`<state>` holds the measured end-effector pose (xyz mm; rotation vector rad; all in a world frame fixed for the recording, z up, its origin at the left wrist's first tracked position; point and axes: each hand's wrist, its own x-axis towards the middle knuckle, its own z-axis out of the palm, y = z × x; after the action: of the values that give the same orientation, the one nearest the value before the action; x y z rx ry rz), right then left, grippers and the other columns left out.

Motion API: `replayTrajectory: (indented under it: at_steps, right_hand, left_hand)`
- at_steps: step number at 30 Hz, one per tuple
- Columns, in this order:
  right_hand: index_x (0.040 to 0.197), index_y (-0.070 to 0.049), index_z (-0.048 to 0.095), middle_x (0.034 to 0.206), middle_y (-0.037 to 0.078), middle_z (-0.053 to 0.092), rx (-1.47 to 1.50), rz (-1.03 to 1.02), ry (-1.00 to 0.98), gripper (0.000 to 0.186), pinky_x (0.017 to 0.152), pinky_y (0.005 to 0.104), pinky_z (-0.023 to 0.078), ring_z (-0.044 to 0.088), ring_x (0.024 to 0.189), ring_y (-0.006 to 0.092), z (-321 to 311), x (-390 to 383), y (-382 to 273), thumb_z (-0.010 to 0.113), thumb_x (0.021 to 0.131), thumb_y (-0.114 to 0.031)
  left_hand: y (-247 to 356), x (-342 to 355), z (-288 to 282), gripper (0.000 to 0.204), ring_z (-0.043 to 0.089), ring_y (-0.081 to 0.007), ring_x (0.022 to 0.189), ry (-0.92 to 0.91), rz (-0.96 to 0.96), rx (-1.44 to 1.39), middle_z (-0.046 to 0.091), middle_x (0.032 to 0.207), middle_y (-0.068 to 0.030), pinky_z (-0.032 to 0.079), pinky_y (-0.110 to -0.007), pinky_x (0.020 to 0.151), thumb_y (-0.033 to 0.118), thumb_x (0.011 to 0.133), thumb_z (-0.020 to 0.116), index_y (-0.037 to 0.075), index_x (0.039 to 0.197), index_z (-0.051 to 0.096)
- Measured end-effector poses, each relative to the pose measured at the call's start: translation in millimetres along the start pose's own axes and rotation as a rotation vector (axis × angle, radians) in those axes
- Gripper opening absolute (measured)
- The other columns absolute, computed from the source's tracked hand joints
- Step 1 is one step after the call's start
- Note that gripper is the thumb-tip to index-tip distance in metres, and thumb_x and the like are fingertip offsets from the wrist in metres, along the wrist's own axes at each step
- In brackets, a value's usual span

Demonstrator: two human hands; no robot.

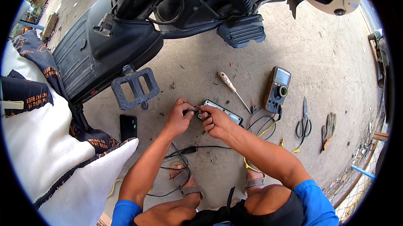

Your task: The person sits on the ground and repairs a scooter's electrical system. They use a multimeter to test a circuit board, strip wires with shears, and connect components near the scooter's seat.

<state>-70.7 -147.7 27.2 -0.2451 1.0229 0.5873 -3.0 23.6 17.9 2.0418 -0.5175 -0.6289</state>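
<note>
Case [229, 114] lies on gritty concrete [323, 62] near scooter [109, 41].

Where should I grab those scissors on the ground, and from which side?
Probably best to take the scissors by the dark handle loops, reaching from your near side with the right hand, the closer one. They lie flat, loops toward you and blades pointing away, so that approach should keep you clear of the edges.
</note>
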Motion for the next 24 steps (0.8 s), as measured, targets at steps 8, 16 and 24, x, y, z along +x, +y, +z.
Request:
replayTrajectory:
  at_steps: [8,16,24]
  right_hand:
    - [0.088,-0.015,0.059,0.069,-0.008,0.054,-0.053,-0.040,0.041,0.016,0.036,0.0153,0.022,0.039,0.046,-0.0010,6.6,-4.8,0.8,0.063,0.097,-0.027]
    - [0.092,-0.009,0.063,0.069,-0.001,0.056,0.007,-0.209,0.054,0.012,0.037,0.0219,0.021,0.037,0.047,0.0043,12.1,-13.6,0.3,0.063,0.095,-0.020]
    - [0.082,-0.006,0.064,0.075,0.003,0.062,-0.259,-0.314,0.226,0.018,0.039,0.0243,0.028,0.045,0.052,0.0082,10.1,-15.0,30.8,0.069,0.092,-0.020]
  left_hand:
    - [7.7,-4.8,6.1,0.013,0.059,-0.0182,0.094,0.044,0.000,0.004,0.057,0.107,-0.0085,0.048,-0.032,0.079,0.005,0.078,0.072,-0.003,0.083,0.063]
    - [-0.6,-4.6,16.6,0.015,0.061,-0.0272,0.095,0.141,-0.049,0.038,0.059,0.103,-0.0104,0.049,-0.037,0.081,0.012,0.078,0.072,-0.001,0.082,0.066]
    - [-4.0,-4.5,19.5,0.018,0.061,-0.0277,0.096,0.178,-0.071,-0.011,0.060,0.102,-0.0118,0.049,-0.038,0.082,0.014,0.082,0.069,-0.004,0.081,0.070]
